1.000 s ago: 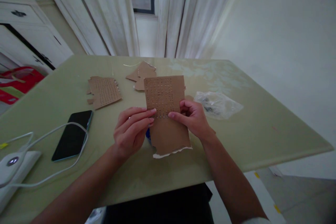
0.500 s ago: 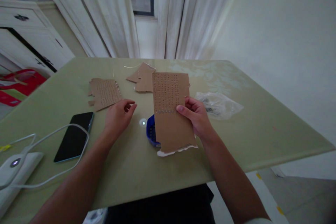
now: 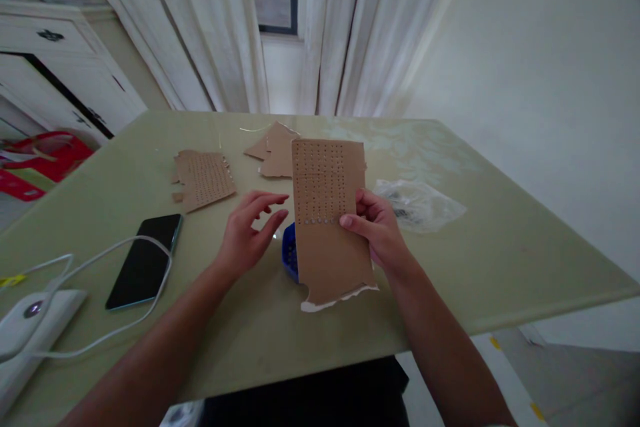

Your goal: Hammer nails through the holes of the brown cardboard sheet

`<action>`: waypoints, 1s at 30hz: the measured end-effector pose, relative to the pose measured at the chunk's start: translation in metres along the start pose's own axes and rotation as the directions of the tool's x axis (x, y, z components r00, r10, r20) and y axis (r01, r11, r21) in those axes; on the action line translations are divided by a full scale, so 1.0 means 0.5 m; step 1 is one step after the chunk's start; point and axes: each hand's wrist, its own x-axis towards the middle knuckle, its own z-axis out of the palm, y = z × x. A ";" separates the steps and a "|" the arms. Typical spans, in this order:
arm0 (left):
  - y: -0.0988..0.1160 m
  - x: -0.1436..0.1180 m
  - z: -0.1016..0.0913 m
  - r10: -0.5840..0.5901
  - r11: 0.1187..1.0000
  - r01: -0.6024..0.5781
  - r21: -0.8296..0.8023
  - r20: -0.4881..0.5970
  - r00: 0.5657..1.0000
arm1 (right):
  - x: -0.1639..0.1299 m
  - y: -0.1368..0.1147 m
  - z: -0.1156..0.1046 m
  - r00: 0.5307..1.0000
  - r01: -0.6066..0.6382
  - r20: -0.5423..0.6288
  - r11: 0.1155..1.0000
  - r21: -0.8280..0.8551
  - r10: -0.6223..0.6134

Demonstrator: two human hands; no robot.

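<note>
My right hand [image 3: 377, 230] pinches the punched cardboard sheet [image 3: 327, 213] upright above the table [image 3: 500, 247], hiding most of a blue tub [image 3: 289, 255], while my left hand [image 3: 247, 237] hovers beside it, fingers spread, holding nothing.

A hole-punched cardboard sheet [image 3: 327, 213] is held upright by the right hand [image 3: 376, 227], with the left hand [image 3: 250, 237] spread loose just beside a small blue container [image 3: 289, 255].
</note>
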 end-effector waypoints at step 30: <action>0.061 -0.030 0.003 0.069 0.979 -0.083 -0.188 -0.083 0.994 | 0.002 0.008 0.007 1.000 -0.006 0.007 0.974 -0.228 0.008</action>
